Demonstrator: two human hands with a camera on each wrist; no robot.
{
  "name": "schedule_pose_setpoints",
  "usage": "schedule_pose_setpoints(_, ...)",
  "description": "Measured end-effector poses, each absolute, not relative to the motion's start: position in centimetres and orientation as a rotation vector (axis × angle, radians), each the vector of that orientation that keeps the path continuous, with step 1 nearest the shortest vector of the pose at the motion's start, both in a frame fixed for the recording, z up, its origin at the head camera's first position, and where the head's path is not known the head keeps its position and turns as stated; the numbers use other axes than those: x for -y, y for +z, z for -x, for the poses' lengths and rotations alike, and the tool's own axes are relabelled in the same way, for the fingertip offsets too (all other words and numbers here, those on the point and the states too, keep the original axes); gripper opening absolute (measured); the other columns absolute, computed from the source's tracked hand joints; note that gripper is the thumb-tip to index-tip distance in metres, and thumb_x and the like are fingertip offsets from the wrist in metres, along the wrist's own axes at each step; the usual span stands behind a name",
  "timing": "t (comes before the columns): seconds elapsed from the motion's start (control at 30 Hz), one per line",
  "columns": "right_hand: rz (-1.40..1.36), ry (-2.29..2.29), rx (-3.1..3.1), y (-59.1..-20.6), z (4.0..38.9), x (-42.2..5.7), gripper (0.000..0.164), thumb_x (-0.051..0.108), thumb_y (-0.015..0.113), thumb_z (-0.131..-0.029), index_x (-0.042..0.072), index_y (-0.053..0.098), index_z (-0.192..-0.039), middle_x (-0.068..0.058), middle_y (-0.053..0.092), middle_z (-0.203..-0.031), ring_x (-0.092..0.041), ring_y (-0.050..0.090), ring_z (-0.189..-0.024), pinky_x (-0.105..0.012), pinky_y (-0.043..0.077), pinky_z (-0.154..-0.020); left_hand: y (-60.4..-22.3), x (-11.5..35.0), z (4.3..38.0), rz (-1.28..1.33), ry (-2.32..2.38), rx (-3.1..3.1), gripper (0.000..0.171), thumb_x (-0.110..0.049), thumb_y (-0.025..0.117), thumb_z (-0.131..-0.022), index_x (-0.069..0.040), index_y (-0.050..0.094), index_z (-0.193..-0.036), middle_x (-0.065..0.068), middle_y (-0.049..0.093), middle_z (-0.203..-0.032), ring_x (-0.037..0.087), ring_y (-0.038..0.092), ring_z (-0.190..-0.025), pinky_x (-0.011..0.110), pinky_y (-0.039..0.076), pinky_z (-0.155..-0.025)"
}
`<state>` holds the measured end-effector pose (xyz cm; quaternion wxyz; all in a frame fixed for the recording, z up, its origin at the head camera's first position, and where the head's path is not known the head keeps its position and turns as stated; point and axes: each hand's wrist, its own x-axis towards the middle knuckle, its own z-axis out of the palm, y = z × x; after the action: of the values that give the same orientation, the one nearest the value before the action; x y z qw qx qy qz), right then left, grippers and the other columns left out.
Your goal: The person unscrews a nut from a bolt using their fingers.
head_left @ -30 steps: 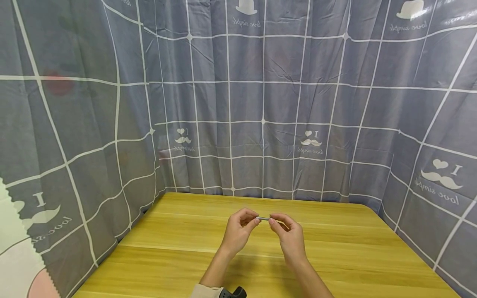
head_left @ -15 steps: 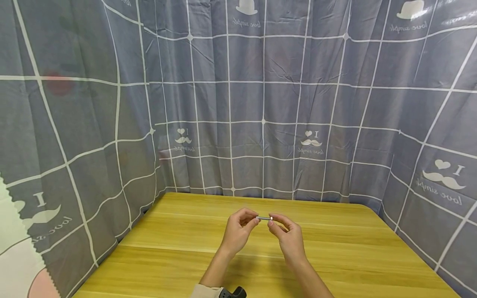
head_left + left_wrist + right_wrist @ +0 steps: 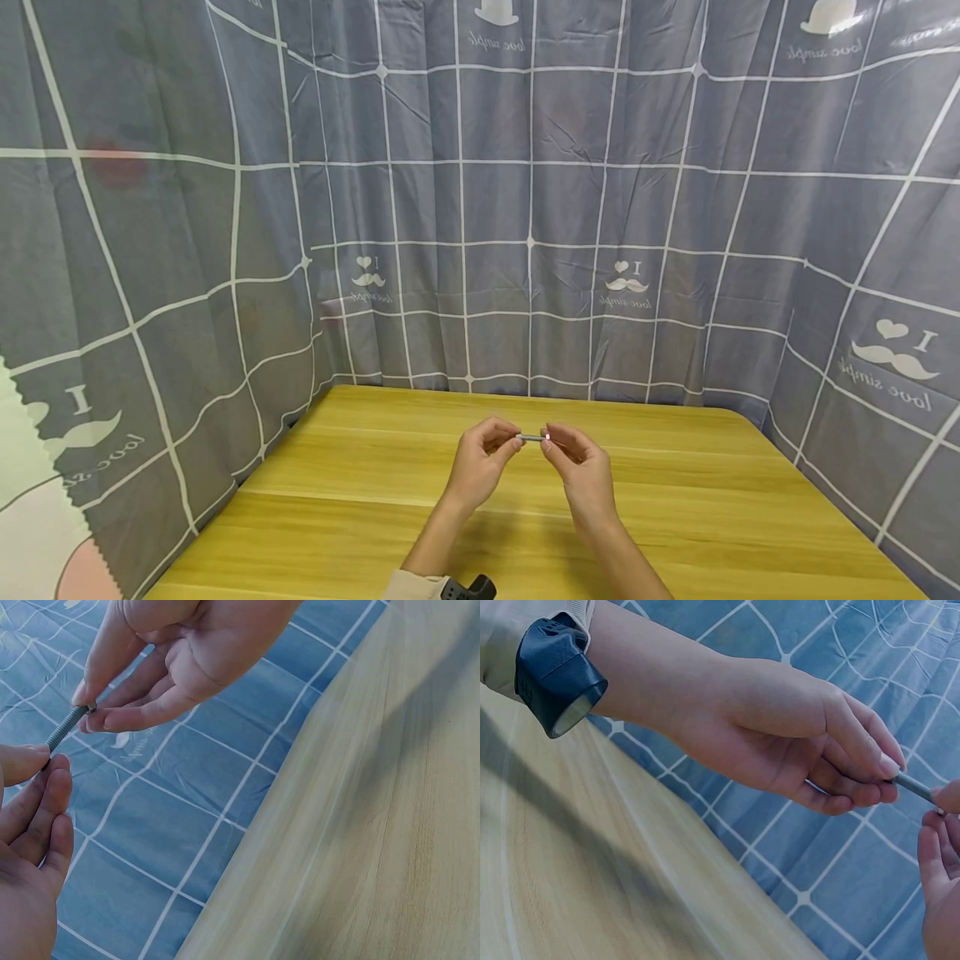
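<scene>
A short grey metal bolt [image 3: 532,437] runs level between the two hands, held above the table. Its ridged thread [image 3: 66,726] shows in the left wrist view. My left hand [image 3: 477,468] pinches one end between thumb and fingertips. At the other end, the right hand [image 3: 587,477] has its thumb and fingertips on a small bright metal piece [image 3: 91,708]; I cannot tell whether this is a nut or the bolt's head. Fingertips hide both ends in part. In the right wrist view the grey shank [image 3: 915,787] spans the gap between the hands.
Below the hands lies a yellow wood-grain table [image 3: 337,467]. A grey curtain with white grid lines [image 3: 495,200] surrounds its back and sides. A black device [image 3: 468,589] is strapped at the left wrist, by a beige sleeve [image 3: 415,587].
The right fingertips have shifted slightly on the bolt's end, and the bright piece there has come into sight. The left hand keeps its pinch and has barely moved.
</scene>
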<state>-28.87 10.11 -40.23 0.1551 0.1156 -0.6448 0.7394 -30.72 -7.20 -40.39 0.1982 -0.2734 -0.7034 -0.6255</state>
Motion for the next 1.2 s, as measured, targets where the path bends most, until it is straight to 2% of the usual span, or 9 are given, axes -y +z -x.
schedule_pose_setpoints(0.23, -0.304, 2.126, 1.874, -40.13, 28.95, -10.08, 0.028, 0.001, 0.069, -0.099, -0.006, 0.069, -0.126, -0.019, 0.058, -0.14, -0.03, 0.062, -0.117, -0.027, 0.051, -0.096, -40.45, 7.26, 30.79, 0.788, -1.748, 1.944, 0.009, -0.004, 0.068, -0.1, 0.002, 0.071, -0.106, 0.012, 0.072, -0.098, 0.02, 0.071, -0.091, 0.031, 0.056, -0.086)
schedule_pose_setpoints(0.53, -0.332, 2.18, 1.846, -40.24, 28.93, -10.14, 0.028, 0.004, 0.068, -0.1, -0.008, 0.067, -0.125, -0.019, 0.065, -0.118, -0.024, 0.066, -0.102, -0.029, 0.055, -0.091, -40.54, 7.32, 30.7, 0.799, -1.741, 1.921, 0.008, -0.004, 0.068, -0.1, 0.002, 0.071, -0.106, 0.014, 0.072, -0.098, 0.021, 0.071, -0.091, 0.031, 0.057, -0.085)
schedule_pose_setpoints(0.9, -0.312, 2.145, 1.856, -40.04, 28.88, -9.99, 0.03, -0.001, 0.068, -0.099, -0.007, 0.065, -0.128, -0.02, 0.061, -0.13, -0.019, 0.064, -0.11, -0.025, 0.051, -0.096, -40.43, 7.24, 30.76, 0.758, -1.761, 1.959, 0.008, -0.004, 0.069, -0.1, 0.0, 0.072, -0.106, 0.009, 0.072, -0.097, 0.02, 0.07, -0.09, 0.03, 0.055, -0.085)
schedule_pose_setpoints(1.0, -0.302, 2.134, 1.861, -40.11, 28.92, -10.01, 0.028, 0.0, 0.068, -0.099, -0.007, 0.067, -0.127, -0.019, 0.058, -0.137, -0.023, 0.063, -0.113, -0.024, 0.051, -0.095, -40.48, 7.22, 30.74, 0.769, -1.759, 1.95, 0.007, -0.004, 0.068, -0.1, -0.001, 0.071, -0.106, 0.008, 0.072, -0.097, 0.02, 0.07, -0.09, 0.03, 0.055, -0.085)
schedule_pose_setpoints(1.2, -0.304, 2.122, 1.863, -40.25, 29.02, -10.07, 0.027, -0.001, 0.069, -0.099, -0.011, 0.068, -0.123, -0.022, 0.053, -0.144, -0.04, 0.056, -0.124, -0.026, 0.052, -0.095, -40.51, 7.26, 30.77, 0.767, -1.758, 1.954, 0.01, -0.005, 0.069, -0.1, 0.003, 0.071, -0.106, 0.009, 0.072, -0.097, 0.02, 0.071, -0.09, 0.03, 0.056, -0.085)
